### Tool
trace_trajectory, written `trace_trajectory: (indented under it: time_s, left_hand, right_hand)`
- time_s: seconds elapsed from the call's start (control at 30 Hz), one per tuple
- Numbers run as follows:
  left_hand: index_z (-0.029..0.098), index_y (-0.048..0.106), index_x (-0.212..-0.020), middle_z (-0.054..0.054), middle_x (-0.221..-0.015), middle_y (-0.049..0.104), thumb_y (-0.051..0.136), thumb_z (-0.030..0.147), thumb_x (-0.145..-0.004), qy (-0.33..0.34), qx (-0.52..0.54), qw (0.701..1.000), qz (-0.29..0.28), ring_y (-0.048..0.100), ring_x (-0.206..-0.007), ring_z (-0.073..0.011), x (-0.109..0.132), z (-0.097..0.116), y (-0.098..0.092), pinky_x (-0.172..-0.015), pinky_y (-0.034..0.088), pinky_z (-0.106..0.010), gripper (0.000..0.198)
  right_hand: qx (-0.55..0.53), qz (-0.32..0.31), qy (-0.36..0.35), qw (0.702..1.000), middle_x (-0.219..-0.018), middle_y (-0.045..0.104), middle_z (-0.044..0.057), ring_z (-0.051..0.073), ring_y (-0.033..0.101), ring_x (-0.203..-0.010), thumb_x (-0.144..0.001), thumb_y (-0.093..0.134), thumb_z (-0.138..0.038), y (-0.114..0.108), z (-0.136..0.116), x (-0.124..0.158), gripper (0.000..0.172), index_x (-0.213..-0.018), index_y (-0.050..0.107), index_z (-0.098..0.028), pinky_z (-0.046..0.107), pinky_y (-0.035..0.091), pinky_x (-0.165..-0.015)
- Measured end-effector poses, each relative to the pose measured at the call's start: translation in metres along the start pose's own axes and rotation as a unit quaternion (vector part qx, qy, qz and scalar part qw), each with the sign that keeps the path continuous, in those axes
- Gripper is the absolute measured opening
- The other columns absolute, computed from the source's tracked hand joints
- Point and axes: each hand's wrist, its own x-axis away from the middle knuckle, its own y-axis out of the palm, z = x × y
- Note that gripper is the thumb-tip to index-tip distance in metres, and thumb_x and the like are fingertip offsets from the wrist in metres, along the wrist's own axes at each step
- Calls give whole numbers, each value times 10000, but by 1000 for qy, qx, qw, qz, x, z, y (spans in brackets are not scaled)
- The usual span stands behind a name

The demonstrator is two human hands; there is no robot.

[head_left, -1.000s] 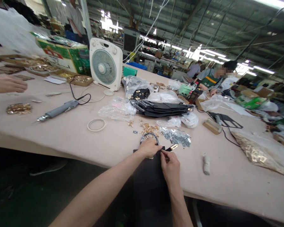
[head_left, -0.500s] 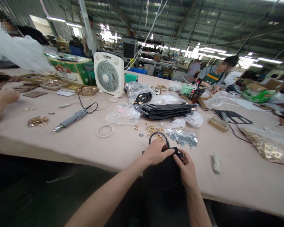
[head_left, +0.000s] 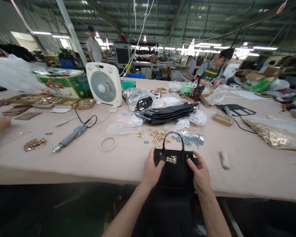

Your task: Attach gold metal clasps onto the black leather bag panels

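Note:
A black handbag (head_left: 179, 176) with a rounded top handle and gold-coloured metal fittings is held upright at the table's front edge. My left hand (head_left: 151, 169) grips its upper left side, thumb in front near the strap end with a gold plate. On the upper right side my right hand (head_left: 199, 169) is closed on the bag, thumb by a small gold fitting. Just beyond the handle lie loose gold fittings (head_left: 158, 136) and a spread of small silvery plates (head_left: 193, 139). The bag's back and the fingers behind it are hidden.
A grey electric screwdriver (head_left: 70, 137) and a tape roll (head_left: 108, 144) lie to the left. Behind are a white fan (head_left: 105, 84) and stacked black pieces (head_left: 167, 113). A co-worker's hand (head_left: 0, 126) is at far left; another person (head_left: 210, 70) sits across.
My left hand has moved from the bag's top by the handle to its left side. The bag now faces me with handle and gold fittings showing. The view has shifted slightly right.

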Motion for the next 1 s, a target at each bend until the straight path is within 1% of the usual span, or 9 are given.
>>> trace_trajectory:
  time_s: [0.07, 0.17, 0.3, 0.4, 0.53, 0.63, 0.73, 0.9, 1.0]
  left_hand:
    - [218, 465, -1523, -123, -1485, 599, 652, 449, -958, -19, 44, 999, -11, 527, -1409, -301, -3, 5, 4, -1210, 377, -462, 638]
    - [219, 570, -1427, -95, -1434, 641, 571, 515, -995, -40, 127, 991, 8, 554, -1373, -280, -9, 7, 9, -1194, 380, -419, 523]
    - [196, 691, -1169, -59, -1081, 752, 558, 620, -964, -106, 220, 970, -5, 683, -1071, -248, -17, 4, 11, -1003, 506, -366, 489]
    - [185, 691, -1099, -18, -893, 725, 764, 563, -830, -123, 200, 971, -51, 677, -858, -200, -20, 7, 9, -836, 531, -311, 470]
    - [162, 686, -1074, -34, -920, 745, 927, 364, -652, -108, 169, 977, -70, 682, -853, -194, -20, 17, 9, -794, 522, -281, 526]
    - [153, 694, -1007, -45, -911, 759, 921, 309, -646, -91, 151, 981, -77, 686, -847, -198, -19, 19, 13, -780, 528, -279, 454]
    - [159, 691, -947, -20, -843, 739, 912, 311, -654, -68, 131, 986, -78, 666, -772, -179, -15, 18, 18, -705, 512, -260, 398]
    - [167, 673, -873, 8, -750, 690, 884, 364, -690, -46, 86, 994, -45, 625, -685, -157, -6, 23, 22, -639, 474, -249, 341]
    - [166, 678, -930, 5, -781, 695, 860, 386, -729, -48, 109, 991, -68, 635, -723, -166, -2, 33, 21, -685, 492, -261, 349]
  right_hand:
    - [-13, 3, 6, 1000, -1008, 770, 23, 194, 703, -885, -658, 933, -456, -2, 1, 0, 760, -1339, 643, -283, 317, 578, -818]
    - [-26, 3, 9, 1000, -990, 768, 17, 182, 696, -852, -665, 931, -444, -6, 2, -1, 699, -1286, 656, -279, 305, 571, -801]
    - [3, -4, 1, 1000, -959, 759, 23, 206, 693, -837, -675, 911, -478, -7, 1, 1, 679, -1263, 645, -267, 326, 573, -774]
    - [41, -31, -2, 999, -986, 750, 20, 217, 691, -883, -728, 866, -520, -5, -4, 4, 628, -1252, 623, -274, 330, 569, -796]
    - [107, -52, -13, 993, -1039, 731, 23, 239, 689, -945, -739, 848, -544, 3, -15, 12, 684, -1292, 553, -271, 362, 572, -844]
    - [194, -19, -31, 980, -1066, 716, 38, 277, 687, -998, -664, 887, -559, 8, -22, 18, 789, -1294, 525, -252, 411, 568, -899]
    - [265, 24, -66, 962, -1070, 693, 45, 290, 671, -1023, -621, 894, -595, 13, -27, 23, 793, -1235, 543, -235, 423, 549, -934]
    - [285, 57, -96, 952, -1053, 675, 47, 280, 666, -988, -629, 879, -621, 11, -29, 30, 801, -1228, 526, -224, 415, 545, -922]
    - [280, 46, -98, 954, -1083, 671, 51, 282, 663, -1008, -644, 875, -613, 1, -33, 28, 784, -1237, 533, -230, 418, 550, -930]
